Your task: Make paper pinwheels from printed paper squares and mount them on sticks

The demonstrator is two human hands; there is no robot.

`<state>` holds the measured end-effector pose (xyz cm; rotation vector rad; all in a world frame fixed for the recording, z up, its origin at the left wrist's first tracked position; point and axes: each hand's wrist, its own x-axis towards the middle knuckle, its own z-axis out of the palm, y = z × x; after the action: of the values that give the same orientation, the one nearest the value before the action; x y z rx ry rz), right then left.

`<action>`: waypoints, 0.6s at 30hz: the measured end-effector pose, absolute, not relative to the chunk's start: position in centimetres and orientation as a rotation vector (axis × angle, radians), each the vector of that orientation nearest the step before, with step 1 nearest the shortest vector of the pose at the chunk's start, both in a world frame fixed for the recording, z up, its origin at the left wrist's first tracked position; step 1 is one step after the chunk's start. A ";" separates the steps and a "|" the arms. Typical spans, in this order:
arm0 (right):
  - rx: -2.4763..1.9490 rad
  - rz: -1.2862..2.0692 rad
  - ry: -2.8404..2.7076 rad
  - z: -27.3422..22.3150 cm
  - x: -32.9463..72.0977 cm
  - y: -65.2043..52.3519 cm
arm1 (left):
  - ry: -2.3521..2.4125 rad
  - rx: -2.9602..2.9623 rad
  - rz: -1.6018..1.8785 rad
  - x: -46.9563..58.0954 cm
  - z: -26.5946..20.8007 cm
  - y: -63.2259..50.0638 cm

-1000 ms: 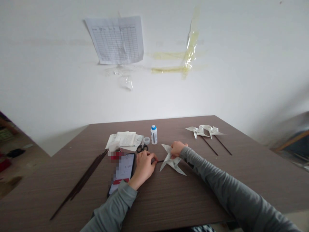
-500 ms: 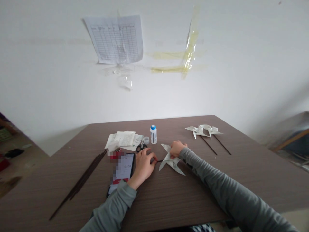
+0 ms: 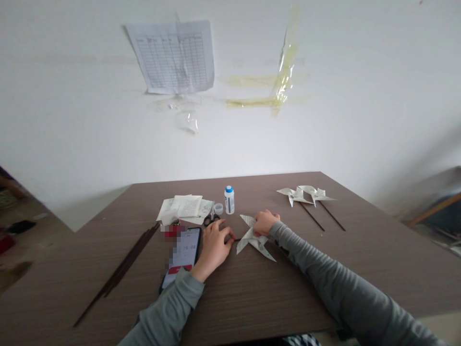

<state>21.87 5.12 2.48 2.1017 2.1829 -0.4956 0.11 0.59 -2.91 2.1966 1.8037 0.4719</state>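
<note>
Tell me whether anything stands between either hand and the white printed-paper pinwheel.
Nothing visible blocks the right hand: it is on the white printed-paper pinwheel. Between the left hand and the pinwheel, only a short length of thin dark-brown stick shows.

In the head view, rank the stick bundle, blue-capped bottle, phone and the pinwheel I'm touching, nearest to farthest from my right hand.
From your right hand:
1. Pinwheel: touching it.
2. Blue-capped bottle: to its left.
3. Phone: left, past your left hand.
4. Stick bundle: far left.
</note>
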 end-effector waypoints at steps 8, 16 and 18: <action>2.040 -0.650 2.196 3.0 23.7 5.0 | 1.773 2.195 0.533 -0.8 -3.8 0.9; 2.098 -0.669 2.216 2.3 24.3 4.6 | 1.777 2.188 0.541 -1.0 -4.5 1.3; 2.123 -0.656 2.198 2.0 24.0 4.7 | 1.779 2.192 0.551 -1.0 -4.7 1.4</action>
<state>24.03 4.74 2.01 2.1230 2.1983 -0.6557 -1.03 1.36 -4.68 2.1919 1.7788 0.5512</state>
